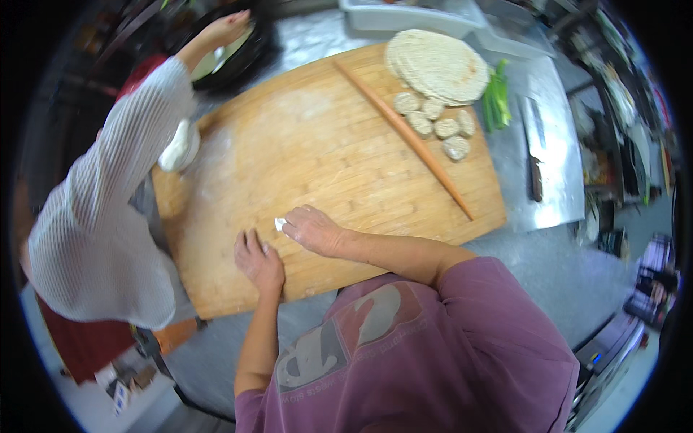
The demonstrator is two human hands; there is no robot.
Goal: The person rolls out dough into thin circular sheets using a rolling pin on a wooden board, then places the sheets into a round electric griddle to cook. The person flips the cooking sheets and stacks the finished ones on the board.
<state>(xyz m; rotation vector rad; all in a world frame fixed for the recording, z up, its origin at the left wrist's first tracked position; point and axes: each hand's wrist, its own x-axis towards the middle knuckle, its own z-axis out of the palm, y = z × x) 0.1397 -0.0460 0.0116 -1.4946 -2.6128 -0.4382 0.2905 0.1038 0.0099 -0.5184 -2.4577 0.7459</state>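
My right hand (313, 230) is closed on a small white piece (280, 224) whose kind I cannot make out, low over the wooden board (325, 178). Beside it, nearer the board's left front corner, my left hand (260, 263) rests on the wood with nothing visible in it. A tapered wooden rolling pin (403, 130) lies diagonally across the board's right half. Several round dough pieces (446, 128) sit beyond the pin, next to a stack of flat dough rounds (437, 67). Flour dusts the board.
A co-worker's white sleeve (124, 157) reaches along the left to a hand (230, 27) over a black pan (254, 54). White dough (177, 147) sits at the left edge. Green onions (496, 97) and a dark-handled knife (535, 157) lie rightward. Plastic tubs (417, 19) stand behind.
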